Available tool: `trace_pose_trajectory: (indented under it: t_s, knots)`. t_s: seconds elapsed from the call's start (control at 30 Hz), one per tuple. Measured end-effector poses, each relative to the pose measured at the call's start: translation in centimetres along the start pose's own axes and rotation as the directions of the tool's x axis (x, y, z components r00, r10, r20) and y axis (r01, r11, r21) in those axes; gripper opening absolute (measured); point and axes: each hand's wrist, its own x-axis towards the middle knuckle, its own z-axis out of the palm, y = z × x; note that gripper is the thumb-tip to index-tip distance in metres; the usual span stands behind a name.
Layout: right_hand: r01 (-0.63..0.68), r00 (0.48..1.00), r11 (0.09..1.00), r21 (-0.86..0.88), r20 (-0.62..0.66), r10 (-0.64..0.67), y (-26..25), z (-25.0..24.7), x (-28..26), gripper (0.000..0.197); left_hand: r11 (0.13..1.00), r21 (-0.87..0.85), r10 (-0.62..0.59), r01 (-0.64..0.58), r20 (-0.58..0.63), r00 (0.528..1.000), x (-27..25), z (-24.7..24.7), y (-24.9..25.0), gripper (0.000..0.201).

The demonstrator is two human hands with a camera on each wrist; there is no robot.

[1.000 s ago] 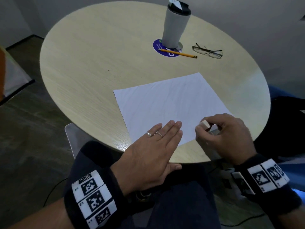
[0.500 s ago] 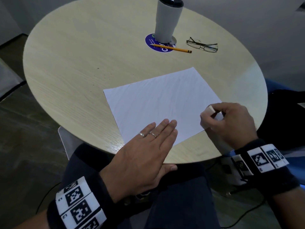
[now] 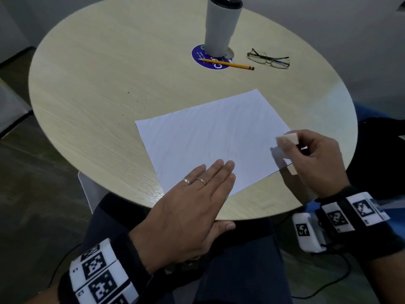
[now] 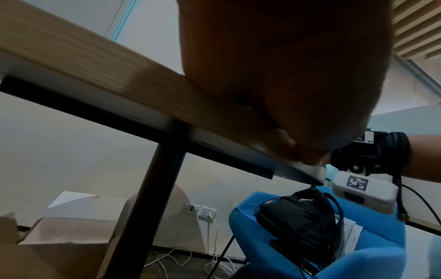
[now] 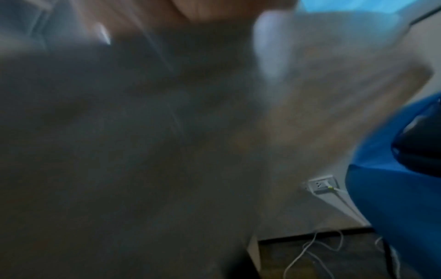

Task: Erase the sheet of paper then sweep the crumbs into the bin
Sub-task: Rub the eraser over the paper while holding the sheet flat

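A white sheet of paper [image 3: 214,137] lies on the round wooden table [image 3: 109,73], near its front edge. My left hand [image 3: 197,194] lies flat with straight fingers on the sheet's near corner, the thumb hanging over the table edge. My right hand [image 3: 311,154] pinches a small white eraser [image 3: 290,137] at the sheet's right edge. Dark crumbs [image 3: 131,102] are scattered on the table left of the sheet. No bin is in view. The right wrist view is blurred.
At the table's far side a grey tumbler [image 3: 221,25] stands on a blue coaster [image 3: 210,61], with a yellow pencil [image 3: 228,64] and folded glasses [image 3: 269,59] beside it. A blue chair [image 4: 358,254] with a black bag [image 4: 300,222] stands to the right, cardboard boxes [image 4: 59,236] under the table.
My right hand with the eraser has moved from the sheet's near right corner up along its right edge. The left hand has stayed flat on the paper.
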Motion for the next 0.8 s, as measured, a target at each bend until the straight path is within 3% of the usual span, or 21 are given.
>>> trace_pose_trajectory:
  t_s: [0.13, 0.23, 0.4, 0.53, 0.63, 0.7, 0.8]
  knots:
    - [-0.027, 0.996, 0.975, 0.222, 0.089, 0.007, -1.6, -0.5, 0.0, 0.014, 0.991, -0.129, -0.013, 0.024, 0.092, 0.996, 0.1, -1.5, 0.2, 0.086]
    - [0.035, 0.976, 0.984, 0.173, 0.208, -0.072, -1.8, 0.3, -0.1, 0.015, 0.958, -0.281, -0.022, 0.058, 0.13, 0.991, 0.7, -3.6, -0.1, 0.071]
    - [-0.005, 0.948, 0.957, 0.29, 0.306, -0.087, -2.7, 1.0, -0.7, 0.015, 0.971, -0.21, -0.115, 0.113, 0.002, 0.993, 2.1, -7.9, -1.3, 0.048]
    - [-0.033, 0.944, 0.922, 0.385, 0.314, -0.098, -3.7, 1.1, -1.0, 0.03, 0.99, -0.114, -0.099, 0.081, -0.16, 0.982, 5.5, -10.2, -2.1, 0.044]
    - [-0.034, 0.942, 0.915, 0.402, 0.32, -0.106, -3.8, 1.3, -1.3, 0.027, 0.995, -0.093, -0.047, 0.03, -0.183, 0.982, 8.5, -10.4, -2.2, 0.045]
    - [-0.003, 0.929, 0.919, 0.395, 0.34, -0.144, -3.7, 1.4, -1.3, 0.017, 0.996, -0.09, -0.005, -0.012, -0.19, 0.982, 10.0, -10.4, -2.1, 0.039]
    - [0.039, 0.917, 0.924, 0.381, 0.354, -0.184, -3.6, 1.2, -1.2, 0.02, 0.987, -0.138, 0.055, -0.078, -0.164, 0.985, 11.4, -10.1, -2.3, 0.027]
